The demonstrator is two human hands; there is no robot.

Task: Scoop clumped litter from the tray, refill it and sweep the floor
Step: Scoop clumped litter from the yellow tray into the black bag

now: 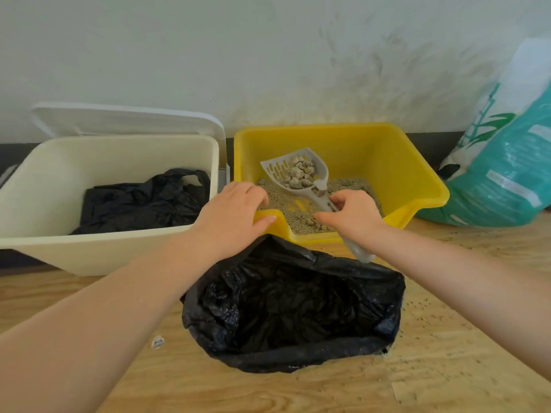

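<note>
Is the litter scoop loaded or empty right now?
Loaded: grey clumps sit piled in the scoop, which the right hand holds above the yellow tray.

Wood floor [447,383] w/ tray [417,180], bags [298,308]

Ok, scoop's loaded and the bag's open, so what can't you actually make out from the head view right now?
- Black bag: its inside is dark folds; any clumps already dumped cannot be told.
- Scoop: the right hand covers the middle of the handle.
- Yellow tray: the left hand hides the near left rim.
- Litter sack: cut off by the right edge, print unreadable.
- White bin: black plastic hides what lies beneath.
</note>
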